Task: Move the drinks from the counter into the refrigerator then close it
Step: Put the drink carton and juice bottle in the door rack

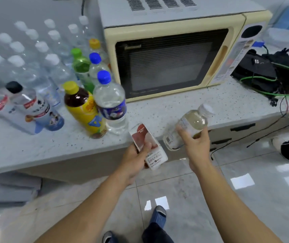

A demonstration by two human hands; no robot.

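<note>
My left hand (pixel 136 158) grips a red-and-white drink carton (pixel 148 146) just off the front edge of the speckled counter (pixel 35 148). My right hand (pixel 195 146) holds a pale, white-capped bottle (pixel 191 123), tilted, beside the carton. On the counter to the left stand a yellow-capped tea bottle (pixel 83 109), a blue-capped water bottle (pixel 110 104), a green bottle (pixel 81 67), two black-capped white bottles (pixel 35 106) and several clear water bottles (pixel 26 55). The refrigerator is out of view.
A cream microwave (pixel 171 55) sits at the back of the counter. Black bags and green cables (pixel 270 74) lie at its right. Drawers (pixel 241 128) run under the counter edge. Glossy floor tiles and my feet (pixel 159 214) are below.
</note>
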